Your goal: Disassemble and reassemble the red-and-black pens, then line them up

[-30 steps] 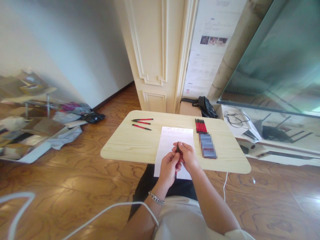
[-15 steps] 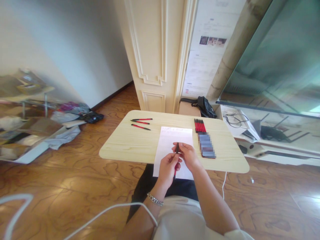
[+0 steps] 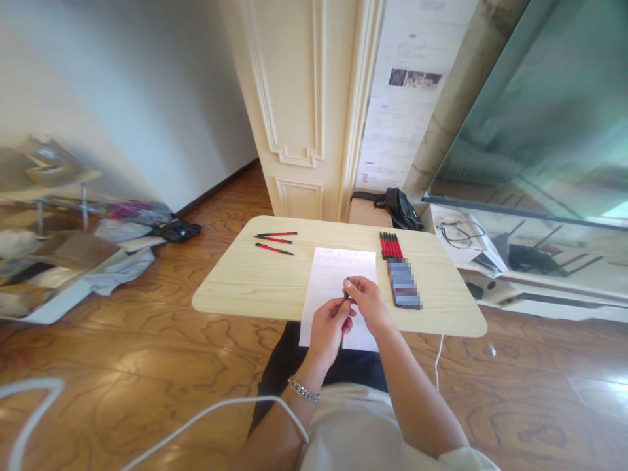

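Over a white sheet of paper [image 3: 338, 261], both hands are closed on one red and black pen [image 3: 347, 296]. My left hand [image 3: 330, 325] grips its middle; a bit of red barrel shows below the fingers. My right hand [image 3: 367, 302] pinches the black upper end, with thumb and index finger together. Most of the pen is hidden by the fingers. At the table's far left lie 3 similar pens [image 3: 275, 249], apart from one another at one end. Several red and black pens [image 3: 391, 246] lie side by side in a row to the right of the paper.
A phone [image 3: 405, 284] with a blurred screen lies below the pen row on the pale wooden table [image 3: 235, 281]. Behind the table is a black bag [image 3: 402, 208]. A white cable [image 3: 216, 409] crosses near my left forearm. Boxes and bags [image 3: 73, 252] lie at left.
My right fingers have closed further over the pen's upper end, covering more of its black part. My left hand keeps its grip. The view has shifted slightly.
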{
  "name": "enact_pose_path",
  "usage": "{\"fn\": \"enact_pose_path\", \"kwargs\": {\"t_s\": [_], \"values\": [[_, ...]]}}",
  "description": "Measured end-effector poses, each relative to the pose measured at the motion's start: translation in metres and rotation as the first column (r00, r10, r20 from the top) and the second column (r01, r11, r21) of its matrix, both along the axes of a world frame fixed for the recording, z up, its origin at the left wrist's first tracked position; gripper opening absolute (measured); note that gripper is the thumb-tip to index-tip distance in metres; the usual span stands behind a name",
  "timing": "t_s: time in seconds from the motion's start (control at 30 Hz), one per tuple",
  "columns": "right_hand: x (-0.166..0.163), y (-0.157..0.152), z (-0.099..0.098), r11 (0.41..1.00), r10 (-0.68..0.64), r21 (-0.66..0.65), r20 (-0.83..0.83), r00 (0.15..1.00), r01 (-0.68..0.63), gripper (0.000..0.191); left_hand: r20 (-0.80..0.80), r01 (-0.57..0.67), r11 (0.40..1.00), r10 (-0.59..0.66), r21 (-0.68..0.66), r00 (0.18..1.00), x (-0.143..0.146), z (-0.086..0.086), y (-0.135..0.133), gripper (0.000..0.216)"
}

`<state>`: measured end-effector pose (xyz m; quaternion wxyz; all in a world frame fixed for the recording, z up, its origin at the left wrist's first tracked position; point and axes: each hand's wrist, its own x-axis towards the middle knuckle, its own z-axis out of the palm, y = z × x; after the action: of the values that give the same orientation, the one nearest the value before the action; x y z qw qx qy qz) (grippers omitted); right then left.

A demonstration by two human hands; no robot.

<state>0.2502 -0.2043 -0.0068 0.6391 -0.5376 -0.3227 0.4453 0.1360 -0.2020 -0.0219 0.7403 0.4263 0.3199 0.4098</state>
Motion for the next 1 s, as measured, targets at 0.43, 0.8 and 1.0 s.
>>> {"fn": "enact_pose_path", "kwargs": {"t_s": [0.43, 0.8, 1.0], "values": [[0.0006, -0.0009, 0.0035, 1.0, 0.011, 0.0, 0.023, 1.0, -0.011, 0.032, -0.027, -0.003, 1.0, 0.003, -0.006, 1.0, 0.0004, 0.0044, -0.0005, 0.034], [0.0031, -0.001, 0.0, 1.0, 0.009, 0.001, 0.039, 0.999, -0.009, 0.033, -0.001, -0.013, 1.0, 0.013, -0.02, 1.0, 0.0006, 0.0018, -0.0013, 0.037], [0.0051, -0.0027, 0.0005, 0.994, 0.108, -0.032, -0.019, 0.994, -0.108, 0.037, -0.012, -0.007, 1.0, 0.007, -0.03, 1.0, -0.0003, 0.0041, -0.0008, 0.041]]}}
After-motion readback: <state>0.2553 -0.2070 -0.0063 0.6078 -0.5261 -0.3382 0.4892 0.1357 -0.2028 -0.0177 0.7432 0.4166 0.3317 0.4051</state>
